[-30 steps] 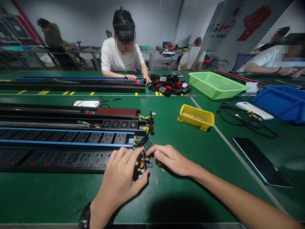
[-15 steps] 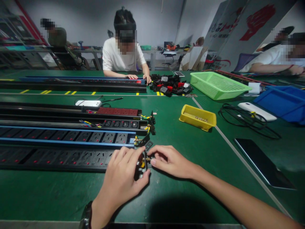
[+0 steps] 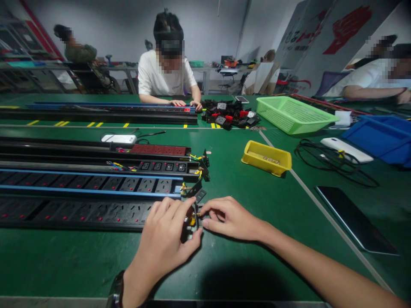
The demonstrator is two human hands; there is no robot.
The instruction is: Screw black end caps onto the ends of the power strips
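Note:
At the right end of the nearest black power strip point(image 3: 80, 214), my left hand point(image 3: 167, 235) grips a black end plate point(image 3: 196, 217) between thumb and fingers. The plate stands upright, with yellow wire showing behind it. A small brass-coloured screw point(image 3: 198, 214) sticks out on its right side. My right hand point(image 3: 237, 220) has its thumb and index finger curled at this screw; the fingertips partly hide it. Just beyond lies a blue-edged strip point(image 3: 128, 185) with a tilted black end plate point(image 3: 194, 188) at its end.
More strips with loose wires point(image 3: 120, 166) lie behind. A yellow tray point(image 3: 266, 158) with small metal parts, a green basket point(image 3: 292, 115), a blue bin point(image 3: 382, 137), a black cable point(image 3: 334, 164) and a dark tablet point(image 3: 353, 218) are at the right. A co-worker point(image 3: 168, 77) sits opposite.
My right thumb and fingers have shifted slightly at the screw. My left hand stays in place on the end plate. The co-worker's hand opposite has moved a little left.

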